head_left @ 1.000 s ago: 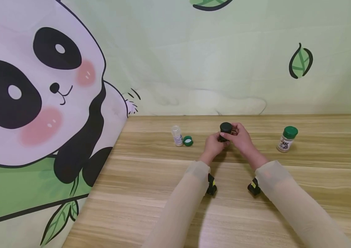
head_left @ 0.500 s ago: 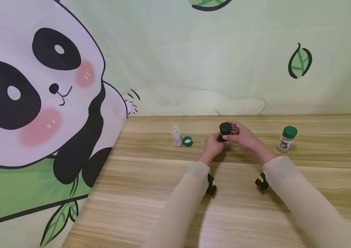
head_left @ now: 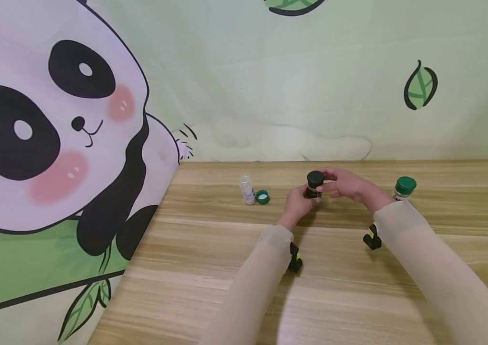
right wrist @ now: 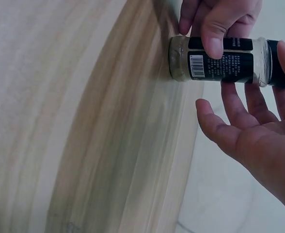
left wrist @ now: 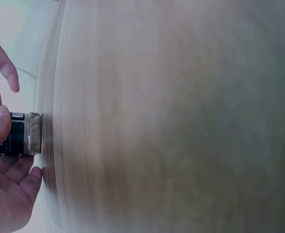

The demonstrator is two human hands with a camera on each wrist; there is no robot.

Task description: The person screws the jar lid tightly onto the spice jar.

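My left hand (head_left: 299, 203) grips a seasoning bottle (right wrist: 220, 65) with a black label and clear glass base, its thumb across the label. In the head view the bottle stands upright with its black cap (head_left: 315, 178) on top. The right hand (head_left: 347, 184) comes from the right and holds the cap between thumb and fingertips; its other fingers are spread below the bottle in the right wrist view. In the left wrist view the bottle's label (left wrist: 16, 138) shows beside the left thumb, while the cap is out of frame.
Left of the hands, a small clear bottle (head_left: 247, 190) stands uncapped beside a green cap (head_left: 262, 197) lying inside up. A green-lidded seasoning bottle (head_left: 405, 186) stands at right, partly hidden by the right sleeve. A panda-print cloth (head_left: 270, 96) hangs behind the wooden table (head_left: 209, 249).
My right wrist and forearm have swung outward to the right, with the fingers staying around the cap. The right sleeve now overlaps the green-lidded bottle. The left hand has kept its place.
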